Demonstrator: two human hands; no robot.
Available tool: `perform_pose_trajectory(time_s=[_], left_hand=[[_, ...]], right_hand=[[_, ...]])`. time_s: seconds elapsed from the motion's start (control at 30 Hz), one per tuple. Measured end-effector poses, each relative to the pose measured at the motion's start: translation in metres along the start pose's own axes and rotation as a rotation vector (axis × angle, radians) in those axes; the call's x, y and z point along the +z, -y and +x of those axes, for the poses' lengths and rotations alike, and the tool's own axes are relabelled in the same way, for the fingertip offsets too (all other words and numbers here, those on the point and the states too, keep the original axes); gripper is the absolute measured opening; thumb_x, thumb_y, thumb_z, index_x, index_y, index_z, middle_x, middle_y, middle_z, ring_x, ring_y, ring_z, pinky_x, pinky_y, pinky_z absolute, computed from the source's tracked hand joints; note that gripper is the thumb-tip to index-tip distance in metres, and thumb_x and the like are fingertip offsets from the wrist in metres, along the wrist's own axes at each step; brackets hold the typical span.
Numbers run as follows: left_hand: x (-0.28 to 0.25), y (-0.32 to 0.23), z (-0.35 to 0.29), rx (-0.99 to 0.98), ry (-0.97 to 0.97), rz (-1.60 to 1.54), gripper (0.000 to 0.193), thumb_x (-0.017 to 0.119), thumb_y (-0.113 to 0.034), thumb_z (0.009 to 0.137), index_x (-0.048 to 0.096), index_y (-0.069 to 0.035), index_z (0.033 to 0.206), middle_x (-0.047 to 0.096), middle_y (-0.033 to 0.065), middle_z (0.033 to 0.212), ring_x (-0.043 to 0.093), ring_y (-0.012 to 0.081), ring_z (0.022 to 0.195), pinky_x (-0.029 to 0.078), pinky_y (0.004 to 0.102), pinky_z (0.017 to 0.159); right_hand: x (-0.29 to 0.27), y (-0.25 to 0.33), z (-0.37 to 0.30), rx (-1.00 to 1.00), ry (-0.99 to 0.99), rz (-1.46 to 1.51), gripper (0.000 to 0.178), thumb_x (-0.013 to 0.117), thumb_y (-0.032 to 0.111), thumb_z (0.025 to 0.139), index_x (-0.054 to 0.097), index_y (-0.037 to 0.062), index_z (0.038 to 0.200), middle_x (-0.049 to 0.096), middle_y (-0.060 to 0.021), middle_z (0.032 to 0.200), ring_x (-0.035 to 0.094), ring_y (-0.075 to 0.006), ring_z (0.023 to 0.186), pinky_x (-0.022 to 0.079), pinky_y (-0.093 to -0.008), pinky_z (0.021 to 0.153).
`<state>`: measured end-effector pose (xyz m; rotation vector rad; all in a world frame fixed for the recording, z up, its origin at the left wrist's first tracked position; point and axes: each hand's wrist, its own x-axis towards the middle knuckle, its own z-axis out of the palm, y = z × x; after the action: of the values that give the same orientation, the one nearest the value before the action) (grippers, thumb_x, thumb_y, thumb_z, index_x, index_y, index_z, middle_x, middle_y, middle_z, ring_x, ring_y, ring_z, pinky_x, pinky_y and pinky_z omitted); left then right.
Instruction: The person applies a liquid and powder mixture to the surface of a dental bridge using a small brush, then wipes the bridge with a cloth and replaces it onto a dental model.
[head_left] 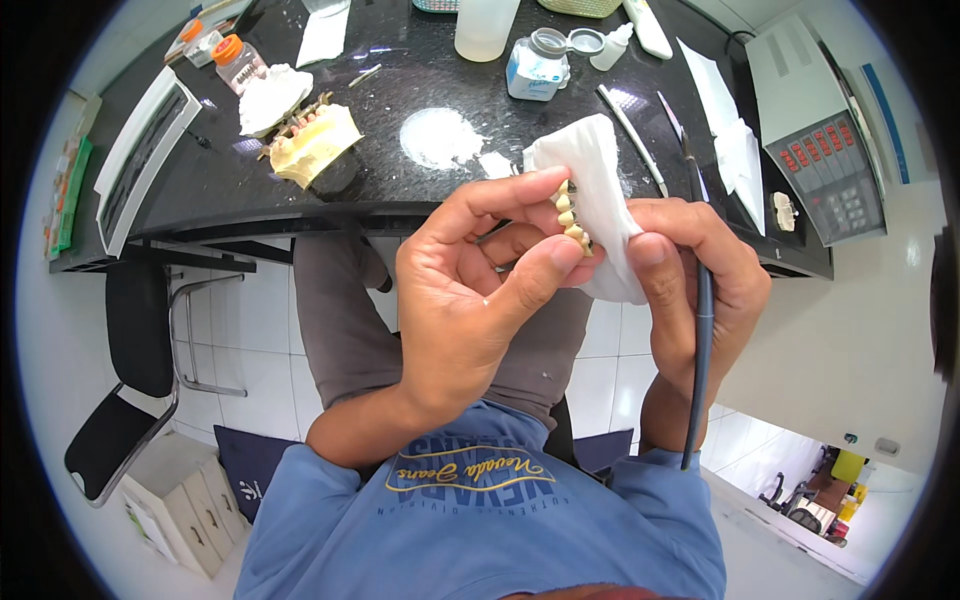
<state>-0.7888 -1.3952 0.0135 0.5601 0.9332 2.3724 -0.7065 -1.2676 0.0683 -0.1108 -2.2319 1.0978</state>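
Above the dark worktop (400,60), both hands (470,290) (690,270) pinch the dental bridge (570,215).

Both forearms rise from the lower edge. Left hand (470,290) curled, thumb and fingers pinched together; right hand (690,270) closed, thumb pressed forward, facing it.

Open strip of black glossy desk (400,185) just beyond the hands; yellow plaster dental cast (315,145) blocks left, white-lidded jar (537,68) and thin white-handled tools (632,135) crowd right, grey machine (825,140) walls far right.
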Motion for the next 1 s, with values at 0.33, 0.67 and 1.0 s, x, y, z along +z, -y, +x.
perform_pose_trajectory(time_s=[0.33,0.67,1.0], left_hand=[[-0.004,-0.002,-0.003,-0.024,0.016,0.013,0.039,0.067,-0.002,0.089,0.055,0.005,0.126,0.060,0.0079,0.104,0.066,0.0140,0.094,0.061,0.0264,0.081],[-0.007,-0.003,-0.003,-0.044,0.011,0.051,0.039,0.068,0.000,0.088,0.057,0.005,0.125,0.062,0.0066,0.098,0.066,0.0132,0.092,0.062,0.0252,0.078],[-0.011,-0.001,-0.003,-0.055,0.004,0.058,0.038,0.065,0.002,0.089,0.056,0.005,0.126,0.061,0.0069,0.099,0.066,0.0121,0.090,0.061,0.0250,0.080]], right_hand=[[0.004,-0.005,-0.004,-0.102,0.032,0.042,0.008,0.070,0.003,0.086,0.071,0.0000,0.093,0.073,-0.0147,0.090,0.071,-0.0196,0.074,0.053,-0.0263,0.062],[0.009,-0.001,-0.008,-0.065,0.027,0.008,0.008,0.069,0.001,0.085,0.071,0.0005,0.092,0.073,-0.0135,0.088,0.071,-0.0191,0.074,0.054,-0.0264,0.062],[0.014,-0.007,-0.009,-0.086,0.015,-0.008,0.007,0.068,0.000,0.084,0.071,0.0000,0.091,0.073,-0.0136,0.087,0.071,-0.0192,0.074,0.054,-0.0265,0.063]])
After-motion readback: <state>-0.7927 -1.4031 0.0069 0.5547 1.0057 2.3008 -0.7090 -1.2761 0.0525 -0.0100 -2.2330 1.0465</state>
